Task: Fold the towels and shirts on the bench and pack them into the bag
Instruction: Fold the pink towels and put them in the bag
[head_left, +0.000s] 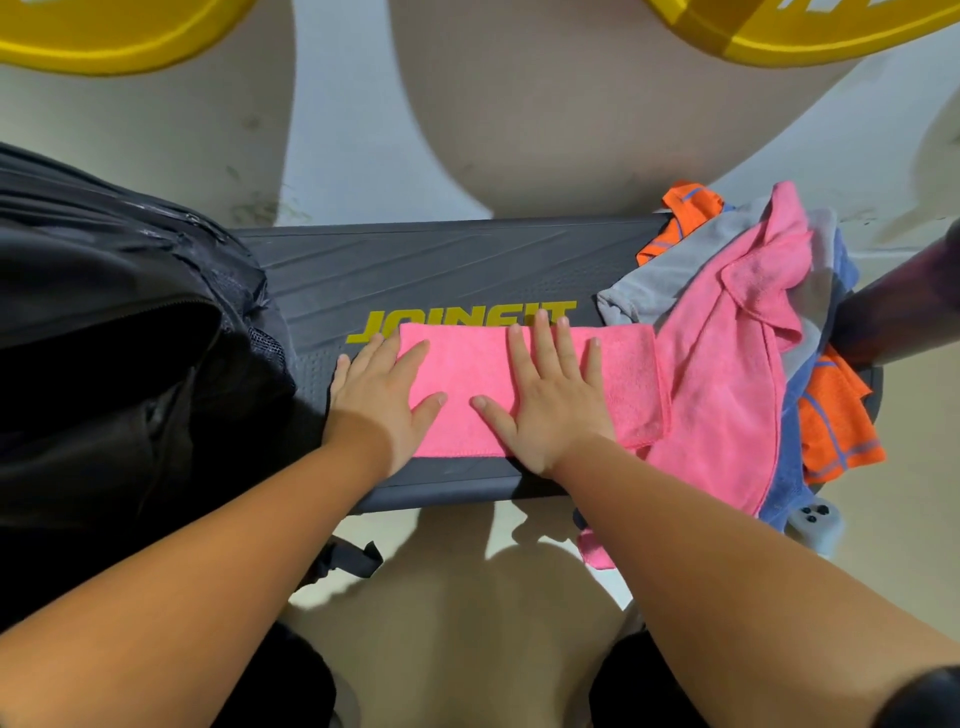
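A folded pink towel (467, 384) lies flat on the dark bench (441, 265), partly covering its yellow lettering. My left hand (382, 397) presses flat on the towel's left end, fingers spread. My right hand (550, 395) presses flat on its middle. To the right sits a loose pile: another pink towel (727, 374), a grey cloth (654, 280), a blue cloth (789, 467) and an orange shirt (836, 431). A black bag (119, 343) stands at the bench's left end, its top gaping open.
Two yellow discs (104, 36) (810, 31) lie on the pale floor beyond the bench. A dark post (893, 306) rises at the right behind the pile. A small grey controller (815, 519) hangs below the pile. A black strap (348, 558) dangles under the bench.
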